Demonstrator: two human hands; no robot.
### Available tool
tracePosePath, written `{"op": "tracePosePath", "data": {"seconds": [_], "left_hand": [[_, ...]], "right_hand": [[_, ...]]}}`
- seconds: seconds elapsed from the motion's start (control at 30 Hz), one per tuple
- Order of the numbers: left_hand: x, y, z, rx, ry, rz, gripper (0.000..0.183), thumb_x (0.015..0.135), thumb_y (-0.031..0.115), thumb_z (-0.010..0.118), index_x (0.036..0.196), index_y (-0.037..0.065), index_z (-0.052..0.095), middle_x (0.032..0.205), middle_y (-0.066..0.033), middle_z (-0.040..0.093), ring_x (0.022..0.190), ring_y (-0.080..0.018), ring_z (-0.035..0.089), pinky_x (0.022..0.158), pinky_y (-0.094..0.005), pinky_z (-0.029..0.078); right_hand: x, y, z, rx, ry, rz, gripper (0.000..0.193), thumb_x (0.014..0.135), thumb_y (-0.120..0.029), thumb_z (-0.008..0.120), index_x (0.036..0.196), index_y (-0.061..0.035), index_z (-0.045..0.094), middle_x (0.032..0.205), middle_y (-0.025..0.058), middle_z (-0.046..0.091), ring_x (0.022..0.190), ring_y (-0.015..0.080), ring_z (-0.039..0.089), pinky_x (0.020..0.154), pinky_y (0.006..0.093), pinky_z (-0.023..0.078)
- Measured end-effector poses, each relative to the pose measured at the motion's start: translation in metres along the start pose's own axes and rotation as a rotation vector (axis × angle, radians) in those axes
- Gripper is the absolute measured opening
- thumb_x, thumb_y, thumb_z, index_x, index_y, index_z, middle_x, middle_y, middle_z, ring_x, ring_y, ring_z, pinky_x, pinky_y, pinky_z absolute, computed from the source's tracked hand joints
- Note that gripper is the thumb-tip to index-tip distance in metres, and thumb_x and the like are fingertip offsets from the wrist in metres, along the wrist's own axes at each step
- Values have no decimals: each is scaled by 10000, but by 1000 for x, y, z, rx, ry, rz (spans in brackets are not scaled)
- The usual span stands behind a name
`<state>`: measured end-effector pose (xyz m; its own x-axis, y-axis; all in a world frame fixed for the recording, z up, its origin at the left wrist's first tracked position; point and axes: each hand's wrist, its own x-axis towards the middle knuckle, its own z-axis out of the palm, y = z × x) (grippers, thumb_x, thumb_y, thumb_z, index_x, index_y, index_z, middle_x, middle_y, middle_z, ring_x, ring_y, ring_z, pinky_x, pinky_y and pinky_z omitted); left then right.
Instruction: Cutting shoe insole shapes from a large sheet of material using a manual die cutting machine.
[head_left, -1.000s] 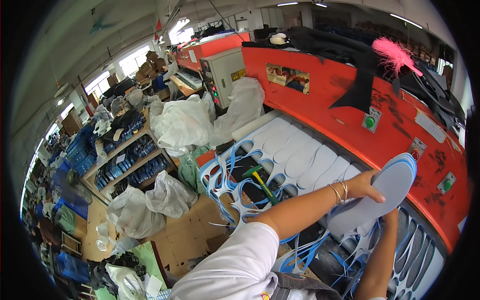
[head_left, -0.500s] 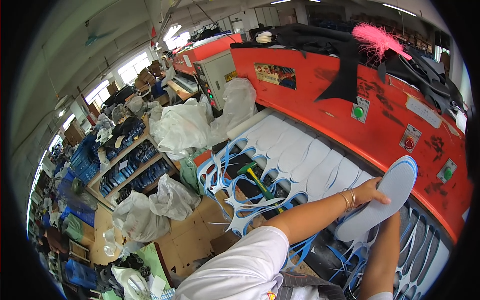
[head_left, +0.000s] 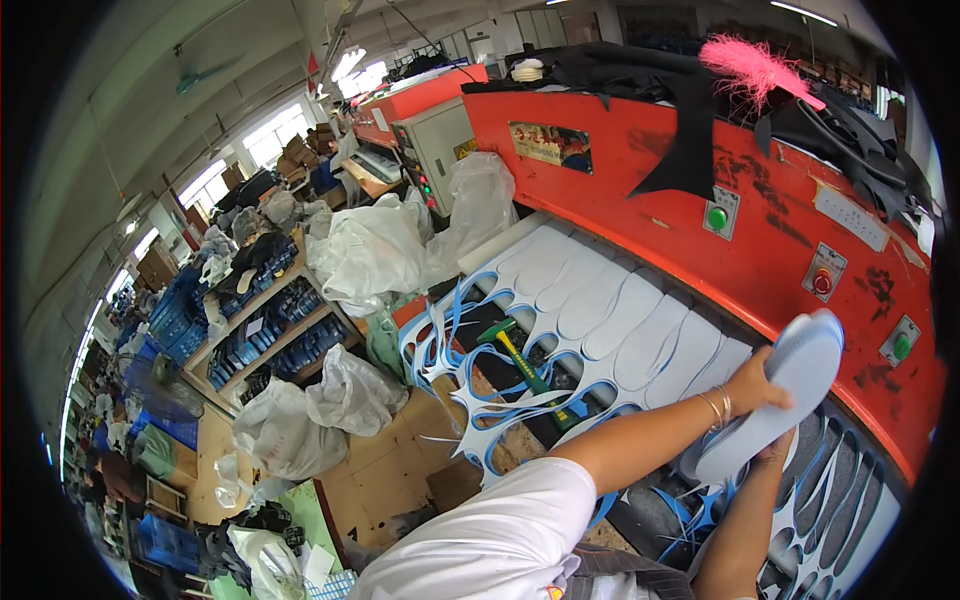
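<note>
My left hand [head_left: 757,385] is closed round the side of white, sole-shaped foam insoles [head_left: 806,365] with blue along the edge. They look like a small stack, held tilted above the bed of a red machine. My right hand [head_left: 777,446] is at the lower right edge of the insoles, its fingers mostly hidden behind them. Below and to the left lies a white foam sheet [head_left: 622,325] with sole shapes cut in it, the pieces still in their outlines. Cut-out webs of white and blue scrap [head_left: 485,412] hang at the near edge.
A green and yellow hammer [head_left: 522,366] lies among the scrap. The red machine beam [head_left: 640,165] with green and red buttons runs along the far side, topped by black material and a pink fringed brush [head_left: 752,70]. Plastic bags [head_left: 365,250] and a loaded shelf [head_left: 265,325] stand left.
The insoles have shifted slightly down and right and turned a little in my left hand. My right hand has come up into view beside their lower edge. The view has moved slightly.
</note>
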<state>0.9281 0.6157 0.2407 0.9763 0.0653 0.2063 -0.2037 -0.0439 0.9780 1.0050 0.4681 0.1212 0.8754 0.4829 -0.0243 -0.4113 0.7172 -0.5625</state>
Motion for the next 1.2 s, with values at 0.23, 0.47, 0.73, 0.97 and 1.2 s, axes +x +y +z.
{"op": "tracePosePath", "data": {"seconds": [0.23, 0.47, 0.73, 0.97, 1.2], "left_hand": [[-50, 121, -123, -297, 67, 358, 981, 649, 155, 817, 1424, 67, 223, 1217, -142, 524, 1103, -232, 536, 954, -375, 439], [-92, 10, -211, 1035, -301, -130, 1066, 482, 345, 831, 1374, 6, 353, 1299, -249, 489, 1191, -359, 498, 1020, -380, 393], [-41, 70, -201, -19, -105, -282, 688, 646, 327, 760, 1196, -14, 528, 1069, -158, 634, 955, -260, 634, 852, -372, 509], [17, 17, -121, -208, -224, -270, 643, 634, 184, 771, 1196, -11, 528, 1066, -117, 621, 956, -208, 608, 887, -330, 471], [27, 148, -68, 786, -727, 7, 711, 531, 157, 796, 1174, 14, 529, 1184, -116, 581, 1108, -265, 538, 976, -374, 407]], "right_hand": [[-11, 6, 23, -660, 97, 133, 426, 904, -396, 592, 1136, -41, 557, 1071, 67, 588, 933, 196, 583, 779, 320, 464], [64, 48, 67, -784, 243, 428, 430, 787, -329, 732, 1014, 21, 631, 934, 117, 639, 791, 236, 602, 681, 420, 505], [74, 69, 63, -514, 207, 195, 543, 733, 3, 682, 1229, 60, 467, 1088, 217, 610, 927, 321, 644, 793, 412, 540], [56, 59, 46, 28, -103, 198, 409, 838, 28, 576, 1239, 11, 499, 1176, 177, 593, 1062, 279, 611, 917, 404, 513], [76, 53, 12, -30, -177, 198, 407, 836, -59, 636, 1222, -12, 517, 1162, 143, 608, 1027, 229, 621, 910, 360, 505]]}}
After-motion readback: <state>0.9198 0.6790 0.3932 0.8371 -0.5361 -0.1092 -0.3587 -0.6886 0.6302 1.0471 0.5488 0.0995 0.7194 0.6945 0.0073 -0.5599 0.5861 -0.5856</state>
